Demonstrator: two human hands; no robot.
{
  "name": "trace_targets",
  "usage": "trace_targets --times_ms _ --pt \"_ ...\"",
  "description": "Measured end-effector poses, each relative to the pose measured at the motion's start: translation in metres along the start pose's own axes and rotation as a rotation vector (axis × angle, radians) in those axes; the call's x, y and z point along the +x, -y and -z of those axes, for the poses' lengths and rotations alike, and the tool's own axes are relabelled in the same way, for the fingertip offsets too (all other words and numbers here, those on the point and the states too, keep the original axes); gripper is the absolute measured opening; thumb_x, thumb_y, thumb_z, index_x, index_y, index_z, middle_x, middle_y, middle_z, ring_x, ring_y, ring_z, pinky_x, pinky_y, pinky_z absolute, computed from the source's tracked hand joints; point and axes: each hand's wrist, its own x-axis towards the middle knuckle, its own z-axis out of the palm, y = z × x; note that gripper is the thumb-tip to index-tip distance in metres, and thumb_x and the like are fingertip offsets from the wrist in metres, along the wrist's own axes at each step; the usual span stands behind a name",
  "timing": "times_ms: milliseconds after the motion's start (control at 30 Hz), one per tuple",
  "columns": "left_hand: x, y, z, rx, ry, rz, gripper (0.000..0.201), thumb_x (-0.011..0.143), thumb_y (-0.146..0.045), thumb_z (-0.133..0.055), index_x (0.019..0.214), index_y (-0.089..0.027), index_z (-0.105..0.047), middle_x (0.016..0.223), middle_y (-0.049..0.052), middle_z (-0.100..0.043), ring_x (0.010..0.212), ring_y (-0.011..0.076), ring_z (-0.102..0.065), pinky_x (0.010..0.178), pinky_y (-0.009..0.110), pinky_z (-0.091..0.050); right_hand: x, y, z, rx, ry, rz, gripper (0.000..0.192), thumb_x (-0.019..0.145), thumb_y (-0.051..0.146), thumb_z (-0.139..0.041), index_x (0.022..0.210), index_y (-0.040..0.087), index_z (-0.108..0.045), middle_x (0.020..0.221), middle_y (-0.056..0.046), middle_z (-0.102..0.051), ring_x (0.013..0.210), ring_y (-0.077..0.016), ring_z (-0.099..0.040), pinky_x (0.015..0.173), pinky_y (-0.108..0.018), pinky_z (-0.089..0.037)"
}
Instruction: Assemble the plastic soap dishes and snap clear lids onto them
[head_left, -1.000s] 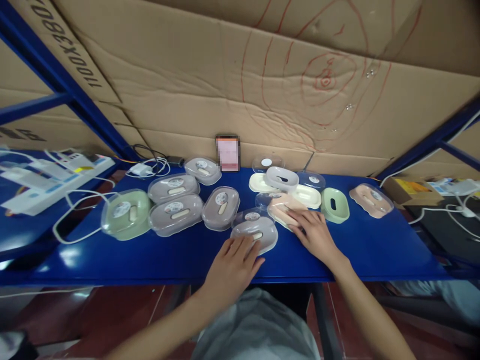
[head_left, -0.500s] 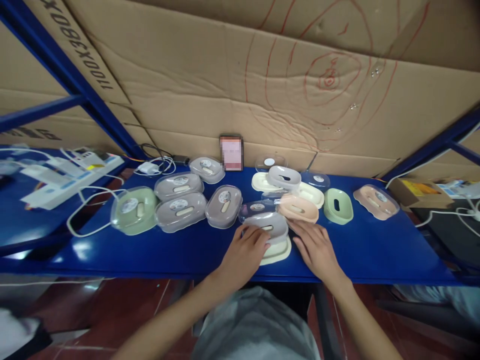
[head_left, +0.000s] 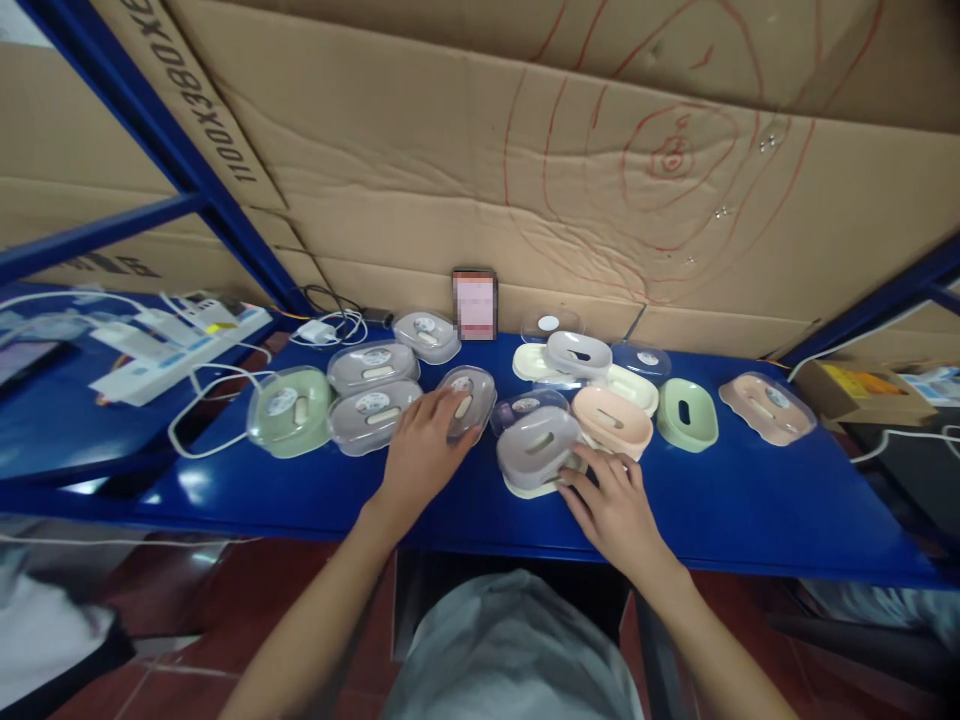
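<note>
Across the glossy blue metal surface (head_left: 750, 500), backed by a big creased cardboard sheet with red scribbles (head_left: 570, 180), sit a bunch of oval plastic soap boxes. Left hand (head_left: 424, 450) reaches forward and left, palm down, fingers spread loosely over the near edge of a grey oval soap box with a clear lid (head_left: 471, 396); can't tell if it's actually gripping or just resting. Right hand (head_left: 611, 500) lies flat with fingers splayed, fingertips touching the near rim of a cream tray under a grey slotted insert (head_left: 536, 447), just in front of a peach tray (head_left: 611, 420). I'd say the trick is pinning that cream base so the insert doesn't slide, and taking the lidded box by its sides, not the lid.
</note>
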Motion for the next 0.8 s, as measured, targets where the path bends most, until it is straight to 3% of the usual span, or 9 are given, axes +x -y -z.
trace_targets --times_ms 167,267,367,433,533,633,733,800 --pt "0.020 0.004 -0.007 -0.199 -0.028 -0.032 0.033 0.108 -0.040 -0.056 0.133 -0.020 -0.064 0.136 0.013 -0.071 0.126 0.0291 -0.069 0.110 0.046 -0.056 0.034 0.000 -0.001 0.058 0.025 0.160 0.033 0.110 0.035 -0.056 0.139 0.023 -0.066 0.148 -0.014 -0.066 0.132 -0.0296 -0.062 0.109 -0.047 -0.043" --pt "0.034 0.000 -0.018 -0.180 0.085 -0.158 0.034 0.110 -0.034 -0.049 0.136 -0.018 -0.063 0.144 0.015 -0.066 0.138 0.0305 -0.061 0.118 0.052 -0.050 0.054 0.001 -0.008 0.038 0.050 0.257 0.035 0.111 0.035 -0.053 0.141 0.022 -0.066 0.151 -0.013 -0.065 0.134 -0.0292 -0.060 0.114 -0.049 -0.040" --pt "0.037 -0.002 -0.023 -0.083 0.158 -0.254 0.037 0.110 -0.029 -0.045 0.142 -0.020 -0.061 0.161 0.016 -0.053 0.152 0.0363 -0.048 0.123 0.065 -0.040 0.065 0.001 -0.010 0.022 0.073 0.315 0.033 0.111 0.036 -0.054 0.138 0.023 -0.068 0.151 -0.011 -0.066 0.134 -0.0286 -0.060 0.116 -0.049 -0.038" --pt "0.030 -0.002 -0.021 -0.016 0.100 -0.237 0.039 0.109 -0.031 -0.050 0.146 -0.021 -0.060 0.164 0.018 -0.049 0.151 0.0390 -0.048 0.120 0.065 -0.043 0.068 -0.003 -0.008 0.011 0.076 0.296 0.035 0.111 0.038 -0.055 0.140 0.023 -0.068 0.149 -0.011 -0.067 0.131 -0.0292 -0.061 0.115 -0.049 -0.039" --pt "0.013 -0.002 -0.014 0.064 0.008 -0.149 0.037 0.106 -0.033 -0.058 0.138 -0.017 -0.063 0.144 0.021 -0.063 0.131 0.0373 -0.063 0.106 0.053 -0.055 0.070 -0.011 -0.007 -0.022 0.056 0.215 0.038 0.111 0.038 -0.053 0.143 0.021 -0.066 0.147 -0.014 -0.067 0.130 -0.0316 -0.062 0.114 -0.053 -0.039" --pt "0.000 -0.003 -0.013 0.134 0.010 -0.110 0.036 0.105 -0.033 -0.059 0.137 -0.017 -0.063 0.127 0.019 -0.071 0.117 0.0362 -0.069 0.098 0.049 -0.056 0.071 -0.013 -0.010 -0.046 0.049 0.136 0.039 0.112 0.034 -0.050 0.145 0.022 -0.065 0.152 -0.016 -0.064 0.136 -0.0338 -0.059 0.114 -0.054 -0.039" --pt "-0.005 -0.002 -0.016 0.156 0.039 -0.144 0.047 0.105 -0.036 -0.060 0.147 -0.017 -0.057 0.122 0.018 -0.075 0.114 0.0360 -0.071 0.105 0.052 -0.052 0.070 -0.018 -0.009 -0.034 0.047 0.102 0.041 0.111 0.033 -0.050 0.149 0.024 -0.062 0.155 -0.015 -0.061 0.139 -0.0335 -0.058 0.115 -0.054 -0.038" --pt "-0.006 -0.001 -0.018 0.149 0.075 -0.183 0.049 0.105 -0.034 -0.059 0.151 -0.017 -0.054 0.116 0.016 -0.077 0.112 0.0348 -0.073 0.107 0.052 -0.050 0.066 -0.035 -0.002 -0.030 0.012 0.055 0.041 0.111 0.036 -0.050 0.149 0.026 -0.061 0.156 -0.014 -0.061 0.139 -0.0328 -0.058 0.114 -0.052 -0.039"
